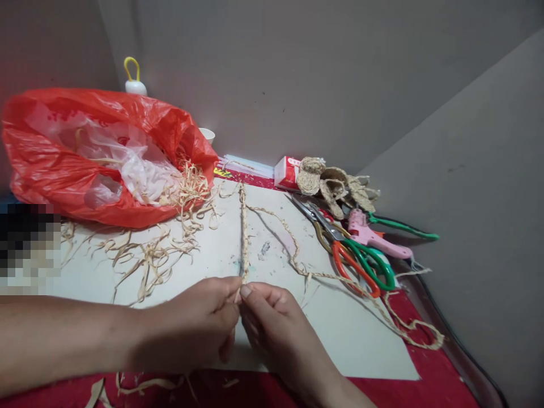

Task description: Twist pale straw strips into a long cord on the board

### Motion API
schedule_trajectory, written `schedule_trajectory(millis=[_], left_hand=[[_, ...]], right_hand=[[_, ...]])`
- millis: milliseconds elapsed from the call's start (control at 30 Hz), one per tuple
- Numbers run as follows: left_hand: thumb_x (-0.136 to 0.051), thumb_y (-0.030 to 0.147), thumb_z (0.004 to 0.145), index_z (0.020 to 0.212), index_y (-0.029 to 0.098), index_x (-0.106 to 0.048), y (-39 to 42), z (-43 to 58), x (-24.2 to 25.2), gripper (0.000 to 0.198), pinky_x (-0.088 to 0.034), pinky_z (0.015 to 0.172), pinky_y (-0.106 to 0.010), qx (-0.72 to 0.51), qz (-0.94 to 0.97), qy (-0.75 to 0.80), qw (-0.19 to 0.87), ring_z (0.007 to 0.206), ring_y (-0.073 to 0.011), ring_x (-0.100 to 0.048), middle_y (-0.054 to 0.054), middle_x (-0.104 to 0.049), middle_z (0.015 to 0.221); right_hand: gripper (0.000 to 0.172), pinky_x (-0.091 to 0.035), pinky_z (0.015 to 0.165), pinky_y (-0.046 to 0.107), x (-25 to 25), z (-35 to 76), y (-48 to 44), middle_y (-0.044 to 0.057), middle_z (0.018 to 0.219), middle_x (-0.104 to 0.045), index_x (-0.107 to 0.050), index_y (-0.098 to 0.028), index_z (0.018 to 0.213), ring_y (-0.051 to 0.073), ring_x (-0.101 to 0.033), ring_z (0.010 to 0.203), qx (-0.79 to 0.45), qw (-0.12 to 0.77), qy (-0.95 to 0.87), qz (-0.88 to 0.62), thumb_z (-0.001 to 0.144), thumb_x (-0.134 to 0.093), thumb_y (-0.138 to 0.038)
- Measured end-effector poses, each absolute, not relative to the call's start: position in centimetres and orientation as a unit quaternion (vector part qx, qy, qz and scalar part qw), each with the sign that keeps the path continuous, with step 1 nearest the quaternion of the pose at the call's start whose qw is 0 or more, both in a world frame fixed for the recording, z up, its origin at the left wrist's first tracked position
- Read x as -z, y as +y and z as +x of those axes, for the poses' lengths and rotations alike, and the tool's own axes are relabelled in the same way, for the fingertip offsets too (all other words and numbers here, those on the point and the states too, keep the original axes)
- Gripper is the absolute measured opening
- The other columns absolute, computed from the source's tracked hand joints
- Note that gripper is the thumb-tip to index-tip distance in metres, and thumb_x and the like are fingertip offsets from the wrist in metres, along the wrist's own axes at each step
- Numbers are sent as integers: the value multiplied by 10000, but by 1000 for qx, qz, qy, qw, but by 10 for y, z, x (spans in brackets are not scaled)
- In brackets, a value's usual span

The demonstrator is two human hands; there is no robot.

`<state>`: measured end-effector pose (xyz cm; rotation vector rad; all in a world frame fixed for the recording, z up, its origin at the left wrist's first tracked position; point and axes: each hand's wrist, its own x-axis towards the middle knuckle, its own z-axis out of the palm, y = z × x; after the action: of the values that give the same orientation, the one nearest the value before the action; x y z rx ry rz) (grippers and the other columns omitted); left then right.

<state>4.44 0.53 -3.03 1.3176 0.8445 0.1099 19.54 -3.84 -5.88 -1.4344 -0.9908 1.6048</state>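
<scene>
A thin braided straw cord runs straight away from me over a white board. My left hand and my right hand meet at the cord's near end, fingertips pinched together on it. Both hands are closed round the braid. A second, looser braided cord curves off to the right and ends near the board's right corner.
A red plastic bag with loose straw strips spilling out lies at the left. Scissors with red handles and with green handles, a pink glue gun, small woven straw pieces and a red-white box sit at the right.
</scene>
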Motion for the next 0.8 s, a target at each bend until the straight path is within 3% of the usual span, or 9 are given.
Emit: schedule_trajectory(millis=[133, 333, 533, 633, 700, 800], left_hand=[[-322, 357, 889, 927, 188, -522, -11, 50, 39, 264, -317, 518, -200, -114, 616, 421, 656, 546, -97, -413, 33, -505, 627], [-365, 286, 855, 940, 187, -522, -13, 53, 39, 204, -337, 570, -207, -129, 643, 431, 620, 646, -116, -474, 6, -579, 734], [-474, 338, 784, 823, 159, -601, 23, 44, 12, 223, -252, 451, -201, -64, 688, 389, 610, 484, -84, -341, 44, -451, 543], [-498, 336, 771, 880, 157, -606, 38, 42, 11, 236, -301, 505, -201, -167, 713, 423, 534, 530, -92, -389, 38, -472, 571], [-486, 327, 773, 886, 160, -574, 40, 44, 18, 220, -346, 553, -205, -193, 680, 412, 576, 570, -99, -438, 26, -516, 618], [-413, 344, 795, 731, 168, -499, 33, 49, 33, 206, -323, 478, -201, -105, 587, 368, 713, 463, -82, -385, 41, -462, 530]], right_hand=[[413, -115, 359, 191, 53, 189, -42, -99, 397, -262, -376, -189, 537, 38, -158, 351, -696, 415, -297, -506, 854, -512, -416], [345, -225, 375, 172, 56, 186, -43, -69, 422, -382, -511, -156, 609, 41, -288, 362, -711, 428, -282, -481, 834, -566, -412], [335, -94, 348, 161, 56, 191, -40, -124, 394, -261, -468, -170, 634, 16, -132, 340, -716, 442, -255, -476, 784, -625, -425], [304, -96, 349, 160, 53, 193, -38, -126, 395, -276, -541, -149, 709, 14, -135, 337, -718, 432, -272, -473, 783, -623, -432], [299, -99, 349, 161, 53, 194, -36, -126, 394, -286, -566, -139, 746, 13, -139, 333, -719, 426, -283, -471, 782, -624, -429], [314, -102, 345, 166, 55, 196, -35, -122, 394, -293, -552, -138, 706, 14, -152, 327, -724, 412, -300, -465, 788, -618, -434]])
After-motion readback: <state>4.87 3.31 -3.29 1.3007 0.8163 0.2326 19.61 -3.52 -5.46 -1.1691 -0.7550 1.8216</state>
